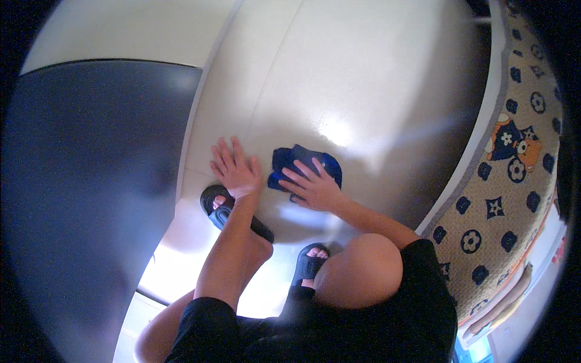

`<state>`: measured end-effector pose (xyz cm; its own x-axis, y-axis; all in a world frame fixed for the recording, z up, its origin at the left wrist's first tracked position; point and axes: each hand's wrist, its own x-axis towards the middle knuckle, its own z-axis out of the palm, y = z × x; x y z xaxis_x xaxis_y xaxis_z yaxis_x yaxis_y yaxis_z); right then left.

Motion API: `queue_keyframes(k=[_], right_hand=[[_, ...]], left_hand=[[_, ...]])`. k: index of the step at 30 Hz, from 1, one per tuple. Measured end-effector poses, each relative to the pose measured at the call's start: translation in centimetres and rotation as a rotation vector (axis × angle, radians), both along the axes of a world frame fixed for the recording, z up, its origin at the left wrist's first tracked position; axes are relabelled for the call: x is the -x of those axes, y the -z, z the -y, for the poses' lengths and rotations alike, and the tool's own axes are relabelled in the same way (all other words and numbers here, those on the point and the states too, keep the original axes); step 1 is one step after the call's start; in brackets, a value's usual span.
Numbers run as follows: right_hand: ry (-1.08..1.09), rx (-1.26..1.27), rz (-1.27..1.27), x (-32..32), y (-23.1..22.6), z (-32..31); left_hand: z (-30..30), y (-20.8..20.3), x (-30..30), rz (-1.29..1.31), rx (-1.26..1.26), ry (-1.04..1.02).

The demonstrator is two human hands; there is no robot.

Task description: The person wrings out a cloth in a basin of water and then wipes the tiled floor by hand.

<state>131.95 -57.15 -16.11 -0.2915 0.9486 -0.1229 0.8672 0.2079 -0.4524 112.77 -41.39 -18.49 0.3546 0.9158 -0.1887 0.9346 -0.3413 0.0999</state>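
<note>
Glossy cream tiled floor [363, 78] is contacted by both hands: left hand [235, 170] laid flat, fingers spread; right hand [313, 187] pressed, fingers extended, on crumpled blue cloth [330, 163].

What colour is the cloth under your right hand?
The cloth is dark blue, pressed flat on the pale floor by the right hand; head view shows it.

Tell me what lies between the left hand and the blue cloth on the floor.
Nothing: in the head view only a narrow strip of bare glossy floor separates the left hand from the blue cloth, which the right hand presses.
</note>
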Motion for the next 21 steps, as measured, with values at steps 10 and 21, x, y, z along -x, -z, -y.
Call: queue_keyframes(k=[10, 21], right_hand=[[0.934, -0.173, 0.534, -29.0, 2.2, -16.2], [-0.030, -0.123, 0.019, -2.3, 0.4, -8.5]], left_hand=[[-0.5, -0.2, -0.2, -0.039, -0.017, 0.001], [-0.3, -0.3, 0.2, 0.023, -0.032, 0.004]])
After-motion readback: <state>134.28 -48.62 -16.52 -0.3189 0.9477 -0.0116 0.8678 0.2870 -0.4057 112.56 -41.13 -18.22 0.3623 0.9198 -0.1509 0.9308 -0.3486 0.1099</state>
